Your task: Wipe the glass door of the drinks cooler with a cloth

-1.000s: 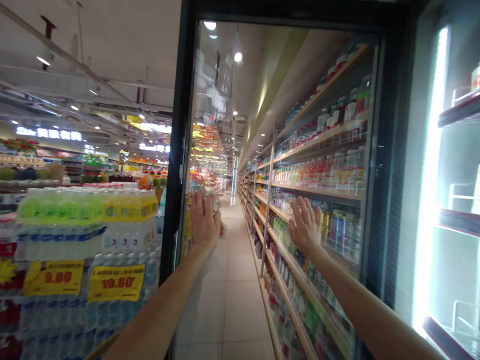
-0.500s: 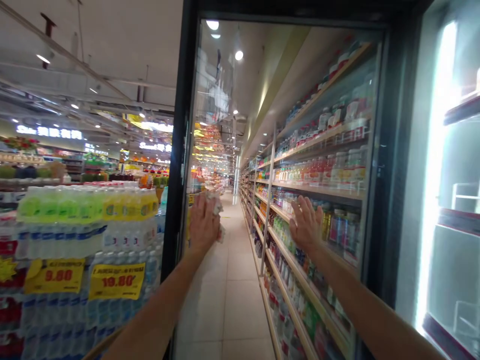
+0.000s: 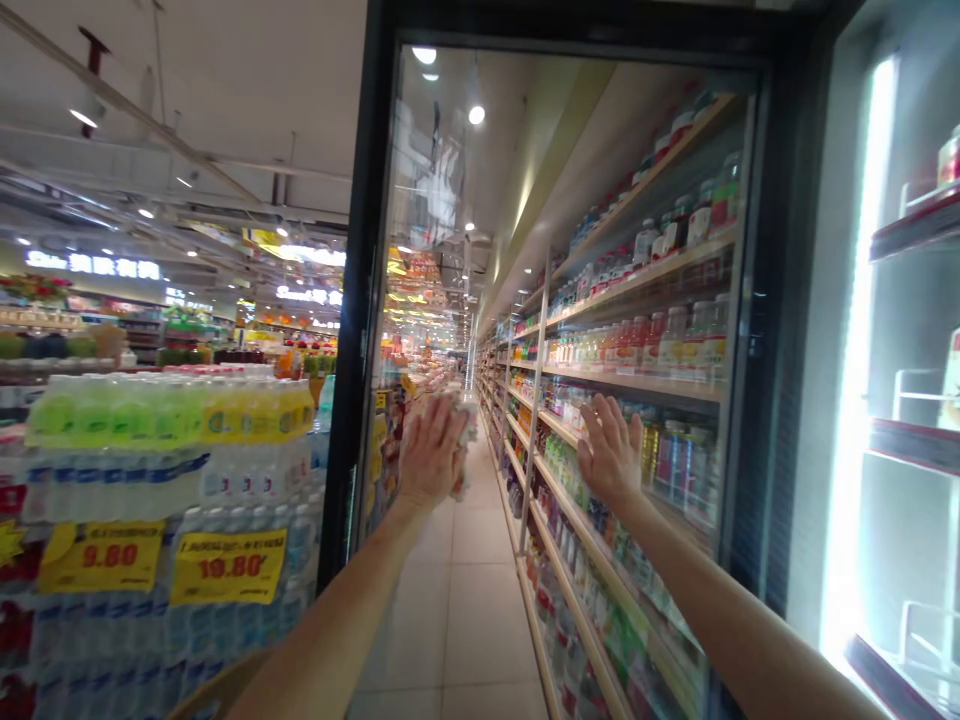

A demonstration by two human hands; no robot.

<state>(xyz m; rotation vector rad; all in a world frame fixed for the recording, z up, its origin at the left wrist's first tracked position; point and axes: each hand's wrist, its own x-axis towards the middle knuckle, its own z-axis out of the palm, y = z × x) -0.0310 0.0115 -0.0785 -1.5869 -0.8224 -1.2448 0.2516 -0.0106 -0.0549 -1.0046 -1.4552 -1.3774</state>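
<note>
A black-framed glass door (image 3: 480, 620) stands in front of me, and shelves of bottles show through or in its pane. My left hand (image 3: 431, 450) lies against the pane with a crumpled whitish cloth (image 3: 466, 462) under its palm; the cloth's edge sticks out on the right side of the fingers. To the right, my right hand (image 3: 611, 450) is spread flat with its palm toward the glass and nothing in it. Both arms reach forward at about the same height.
Stacked bottled drinks (image 3: 172, 410) with yellow price signs (image 3: 229, 567) stand left of the door. At the right is a lit cooler interior with a light strip (image 3: 862, 350) and wire-fronted shelves (image 3: 919, 440). The dark door frame (image 3: 360, 300) rises between the stack and the pane.
My left hand has slid to the right across the glass with the cloth, toward the middle of the pane. My right hand stays in nearly the same place.
</note>
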